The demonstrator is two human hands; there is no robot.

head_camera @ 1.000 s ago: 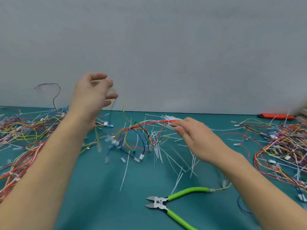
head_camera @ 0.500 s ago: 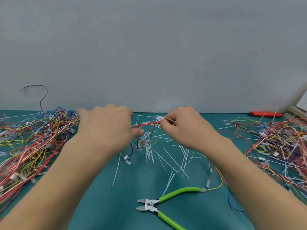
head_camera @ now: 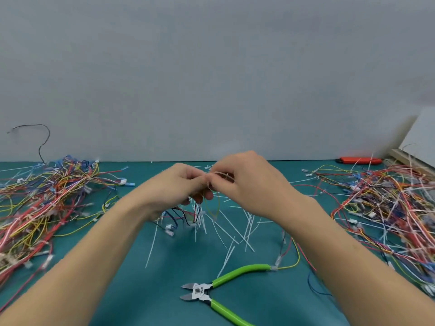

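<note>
My left hand (head_camera: 175, 187) grips a small bundle of coloured wires (head_camera: 186, 216) that hangs down from its fingers above the teal table (head_camera: 131, 274). My right hand (head_camera: 244, 182) meets it fingertip to fingertip and pinches a thin white cable tie (head_camera: 222, 175) looped at the top of the bundle. Loose white cable ties (head_camera: 235, 231) lie scattered on the table under both hands.
Green-handled flush cutters (head_camera: 211, 290) lie open near the front. A large heap of coloured wires (head_camera: 40, 208) fills the left side, another heap of wires (head_camera: 386, 208) the right. An orange tool (head_camera: 359, 160) lies at the back right by the grey wall.
My left hand came down from mid-air and closed on the wire bundle. Both hands drew together at the middle, and my right hand now pinches the cable tie against the bundle.
</note>
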